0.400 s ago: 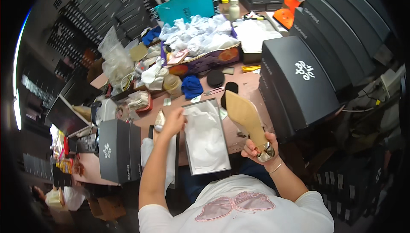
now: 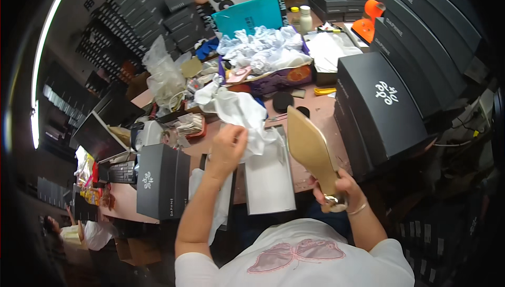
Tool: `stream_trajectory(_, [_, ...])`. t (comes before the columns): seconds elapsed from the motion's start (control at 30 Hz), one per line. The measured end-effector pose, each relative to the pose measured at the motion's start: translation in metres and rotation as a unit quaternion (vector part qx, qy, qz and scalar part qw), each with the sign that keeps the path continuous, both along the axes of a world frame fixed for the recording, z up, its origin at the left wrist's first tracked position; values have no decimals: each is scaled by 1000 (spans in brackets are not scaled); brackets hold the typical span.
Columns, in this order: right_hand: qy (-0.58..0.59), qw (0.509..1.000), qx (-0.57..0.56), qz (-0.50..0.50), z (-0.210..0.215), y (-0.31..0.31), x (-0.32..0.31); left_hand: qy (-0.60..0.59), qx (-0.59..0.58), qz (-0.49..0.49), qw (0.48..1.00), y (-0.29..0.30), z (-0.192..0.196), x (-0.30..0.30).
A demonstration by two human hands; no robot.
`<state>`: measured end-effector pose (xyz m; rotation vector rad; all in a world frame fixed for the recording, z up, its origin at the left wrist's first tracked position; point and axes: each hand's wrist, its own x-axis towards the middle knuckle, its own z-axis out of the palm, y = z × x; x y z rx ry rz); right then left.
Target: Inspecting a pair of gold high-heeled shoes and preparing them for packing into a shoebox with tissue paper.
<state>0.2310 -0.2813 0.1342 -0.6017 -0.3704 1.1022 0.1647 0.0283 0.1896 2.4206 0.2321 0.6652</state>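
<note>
My right hand (image 2: 339, 188) grips a tan high-heeled shoe (image 2: 309, 147) at its heel end, sole up and toe pointing away from me. My left hand (image 2: 227, 147) holds a bunch of white tissue paper (image 2: 239, 111) lifted above an open shoe box (image 2: 269, 179) lined with white paper, which lies on the brown table (image 2: 321, 113) just in front of me. The shoe hangs over the box's right side.
A black shoe box (image 2: 163, 182) stands at my left, and a row of black boxes (image 2: 386, 103) rises on the right. Crumpled white paper (image 2: 265, 48), a teal box (image 2: 247, 16), plastic bags and small items crowd the far table. Another person (image 2: 68, 229) is at lower left.
My left hand has pulled the white tissue paper up out of the open box. The shoe in my right hand has stayed about where it was.
</note>
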Motion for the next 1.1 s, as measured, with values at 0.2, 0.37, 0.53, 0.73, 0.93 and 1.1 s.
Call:
stream_trajectory(0.2, [-51,993,-52,95,25,23,-7,-152,14,-89,984,-65,-41,-48])
stream_trajectory(0.37, [-32,988,-145,51,-26,61,2,-120,-370,192,901,-73,-81,-86])
stream_trajectory(0.53, [69,981,-46,175,-49,62,-17,-6,-31,105,994,-49,-65,-101])
stream_trajectory(0.73, [196,977,-75,39,-19,107,-34,-138,-42,22,989,-84,-33,-95])
stream_trajectory(0.93, [-180,969,-138,-97,-50,135,-54,-244,-202,117,941,-56,-50,-79])
stream_trajectory(1.1, [24,992,-124,-16,-38,125,-47,-147,-49,-3,988,-68,-38,-89])
